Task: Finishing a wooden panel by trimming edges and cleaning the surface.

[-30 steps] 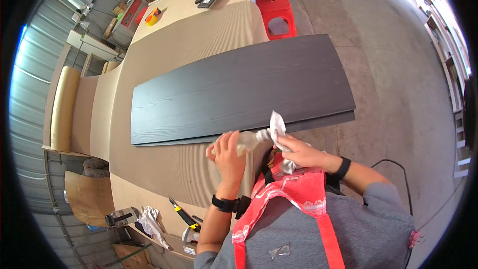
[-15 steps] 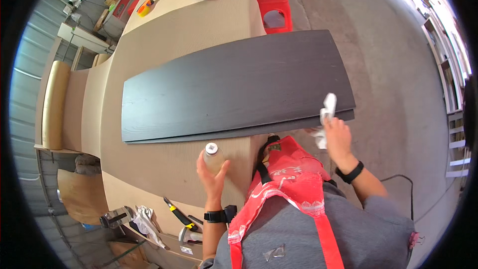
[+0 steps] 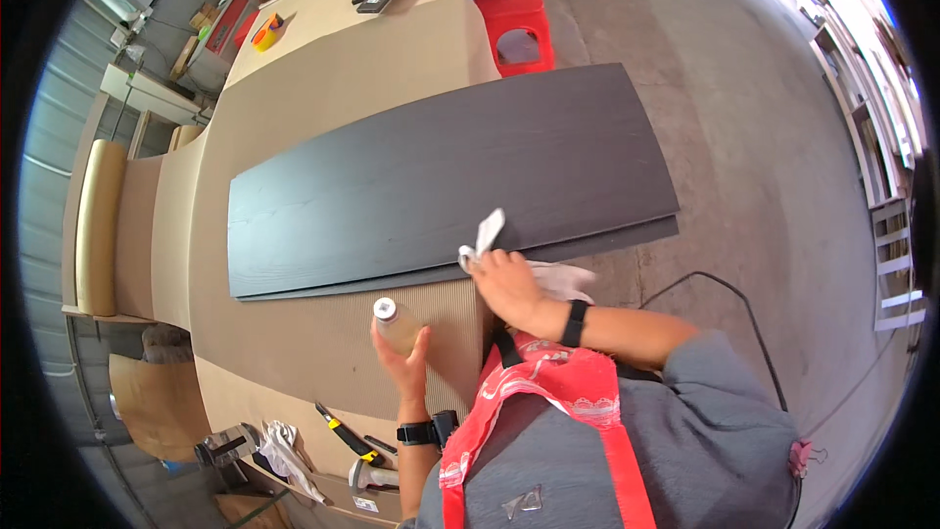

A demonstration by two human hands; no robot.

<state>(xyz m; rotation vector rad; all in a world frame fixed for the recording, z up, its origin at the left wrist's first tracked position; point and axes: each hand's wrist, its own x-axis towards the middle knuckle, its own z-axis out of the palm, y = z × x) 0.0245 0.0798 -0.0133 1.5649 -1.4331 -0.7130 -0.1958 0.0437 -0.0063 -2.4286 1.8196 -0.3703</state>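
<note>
Gripping the capped bottle [image 3: 399,335], my left hand [image 3: 403,372] stands just off the near edge of the dark panel [image 3: 450,176]. The panel lies flat on a second panel [image 3: 632,233]. My right hand [image 3: 511,292], apart from the left, clamps a white cloth [image 3: 491,228] over that edge; contact cannot be confirmed. Judged status: work in progress, cloth and bottle not yet set down. Treated and remaining areas of the panel cannot be told apart.

Surface and room: corrugated wall [image 3: 47,235]; paper roll [image 3: 100,225]; counter [image 3: 230,395] covered largely by ribbed cardboard [image 3: 274,333]; utility knife [image 3: 349,437]; red stool [image 3: 509,8] beyond the panel; concrete floor [image 3: 734,137]; slatted rack [image 3: 893,269].
</note>
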